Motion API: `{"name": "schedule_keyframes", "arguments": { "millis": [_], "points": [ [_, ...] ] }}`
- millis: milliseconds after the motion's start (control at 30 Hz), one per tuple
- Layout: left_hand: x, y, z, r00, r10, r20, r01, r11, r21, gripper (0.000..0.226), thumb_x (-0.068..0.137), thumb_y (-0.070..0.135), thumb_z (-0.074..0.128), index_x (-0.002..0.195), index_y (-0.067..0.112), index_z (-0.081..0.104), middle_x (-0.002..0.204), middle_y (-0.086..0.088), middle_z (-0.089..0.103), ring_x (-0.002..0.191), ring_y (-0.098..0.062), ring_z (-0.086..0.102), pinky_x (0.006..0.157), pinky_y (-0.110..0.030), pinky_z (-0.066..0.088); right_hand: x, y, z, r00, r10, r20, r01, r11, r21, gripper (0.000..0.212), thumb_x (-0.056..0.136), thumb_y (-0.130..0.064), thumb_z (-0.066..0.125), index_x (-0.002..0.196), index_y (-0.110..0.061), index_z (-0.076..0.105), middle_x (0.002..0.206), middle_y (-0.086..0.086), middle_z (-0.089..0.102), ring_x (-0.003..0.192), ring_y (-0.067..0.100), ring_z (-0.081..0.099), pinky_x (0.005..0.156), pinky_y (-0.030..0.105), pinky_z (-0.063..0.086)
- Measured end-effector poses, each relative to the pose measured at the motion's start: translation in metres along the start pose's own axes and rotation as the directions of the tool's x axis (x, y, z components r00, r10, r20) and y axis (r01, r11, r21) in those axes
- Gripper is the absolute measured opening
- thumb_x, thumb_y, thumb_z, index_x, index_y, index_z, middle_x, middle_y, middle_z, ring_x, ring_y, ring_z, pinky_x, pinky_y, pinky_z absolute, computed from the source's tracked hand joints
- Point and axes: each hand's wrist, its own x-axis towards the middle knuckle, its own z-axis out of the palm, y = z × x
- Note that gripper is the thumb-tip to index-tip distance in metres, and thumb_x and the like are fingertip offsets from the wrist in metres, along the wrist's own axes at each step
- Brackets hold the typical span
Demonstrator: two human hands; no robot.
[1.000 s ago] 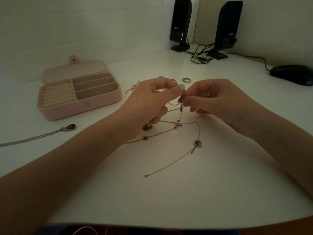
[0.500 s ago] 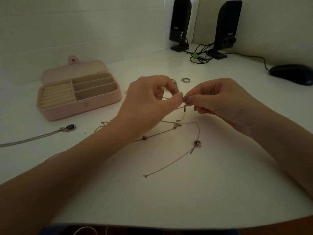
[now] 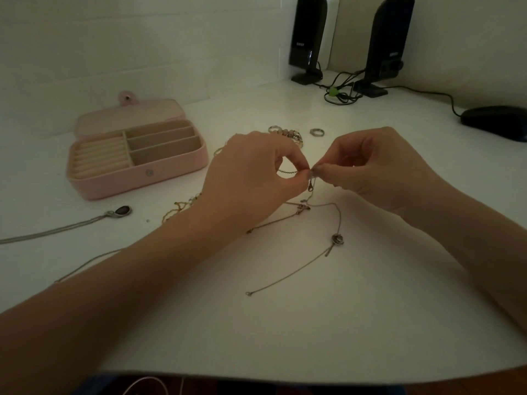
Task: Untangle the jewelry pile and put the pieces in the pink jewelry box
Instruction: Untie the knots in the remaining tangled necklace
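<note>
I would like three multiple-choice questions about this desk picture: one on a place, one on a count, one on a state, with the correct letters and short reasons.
1. Where does the pink jewelry box lie from the hands?
A. left
B. right
C. under them

2. How many black speakers stand at the back?
A. one
B. two
C. four

3. The box is:
A. shut
B. open, jewelry inside
C. open, compartments bare

Answers:
1 A: it lies beyond the left hand, away from the right hand.
2 B: a left speaker and a right speaker.
3 C: its lid is folded back, and the dividers hold nothing.
</note>
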Motion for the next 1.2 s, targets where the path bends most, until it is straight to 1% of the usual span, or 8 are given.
{"name": "schedule_keyframes", "arguments": {
  "millis": [133,267,367,600,700,867,1133,1200],
  "points": [
    [-0.001,0.000,0.001,1.000,-0.029,-0.007,0.029,0.998,0.063,0.004,0.076,0.037,0.070,0.074,0.036,0.067,0.043,0.015,0.041,0.047,0.003,0.040,0.048,-0.013,0.021,0.000,0.002,0.002,0.996,-0.084,-0.009,0.082,0.989,-0.120,0.014,0.079,-0.021,0.072,0.067,-0.026,0.068,0.062,-0.008,0.065,0.056,0.006,0.055,0.050,0.009,0.040],
    [0.000,0.003,0.001,1.000,-0.017,0.014,0.015,0.986,0.167,0.005,0.081,0.038,0.065,0.080,0.036,0.069,0.053,0.041,0.044,0.055,0.017,0.041,0.050,-0.008,0.026,0.001,0.005,0.004,0.993,-0.116,0.009,0.116,0.977,-0.181,0.017,0.082,-0.022,0.070,0.067,-0.030,0.066,0.058,-0.024,0.060,0.053,0.000,0.051,0.051,0.007,0.039],
    [-0.001,0.003,0.001,1.000,0.004,0.012,-0.007,0.965,0.263,0.010,0.084,0.038,0.062,0.089,0.035,0.071,0.045,0.019,0.035,0.050,0.006,0.036,0.050,-0.011,0.022,0.002,0.005,0.005,0.992,-0.125,0.029,0.129,0.969,-0.211,0.019,0.084,-0.023,0.068,0.068,-0.034,0.065,0.059,-0.028,0.059,0.055,-0.001,0.052,0.053,0.006,0.039],
    [-0.001,0.006,0.001,0.997,0.001,0.073,-0.028,0.929,0.370,0.017,0.090,0.046,0.055,0.098,0.038,0.068,0.058,0.020,0.029,0.065,-0.006,0.033,0.052,-0.013,0.020,0.003,0.008,0.008,0.994,-0.100,0.039,0.106,0.974,-0.198,0.013,0.087,-0.025,0.065,0.075,-0.029,0.070,0.069,-0.011,0.064,0.062,0.003,0.056,0.059,0.018,0.045],
    [-0.001,0.004,0.004,0.997,-0.002,0.071,-0.024,0.930,0.366,0.015,0.089,0.043,0.056,0.094,0.035,0.068,0.058,0.018,0.030,0.069,-0.007,0.035,0.057,-0.024,0.024,0.002,0.008,0.008,0.994,-0.094,0.052,0.102,0.975,-0.199,0.014,0.087,-0.026,0.064,0.075,-0.030,0.069,0.069,-0.011,0.064,0.064,0.004,0.056,0.056,0.012,0.042],
    [0.000,0.000,0.007,0.997,0.012,0.080,-0.041,0.930,0.365,0.013,0.086,0.040,0.058,0.090,0.032,0.066,0.060,0.016,0.032,0.071,-0.010,0.039,0.063,-0.026,0.027,0.003,0.008,0.010,0.993,-0.098,0.062,0.111,0.963,-0.247,0.016,0.087,-0.026,0.064,0.072,-0.033,0.066,0.065,-0.016,0.059,0.060,-0.007,0.051,0.054,0.003,0.037],
    [0.000,0.000,0.011,0.998,0.042,0.045,-0.052,0.963,0.263,0.005,0.080,0.034,0.064,0.079,0.029,0.062,0.056,0.014,0.033,0.065,-0.012,0.040,0.062,-0.027,0.031,0.001,0.006,0.014,0.993,-0.113,-0.024,0.106,0.975,-0.197,0.012,0.076,-0.014,0.070,0.067,-0.021,0.064,0.053,-0.026,0.054,0.054,-0.002,0.048,0.051,0.005,0.036],
    [0.000,0.000,0.012,0.998,0.024,0.050,-0.034,0.978,0.205,0.011,0.079,0.034,0.067,0.075,0.030,0.057,0.055,0.015,0.035,0.060,-0.009,0.038,0.063,-0.028,0.034,0.000,0.005,0.014,0.992,-0.122,-0.034,0.113,0.977,-0.183,0.010,0.074,-0.012,0.070,0.067,-0.018,0.064,0.052,-0.023,0.054,0.054,0.000,0.047,0.051,0.006,0.037]
  ]
}}
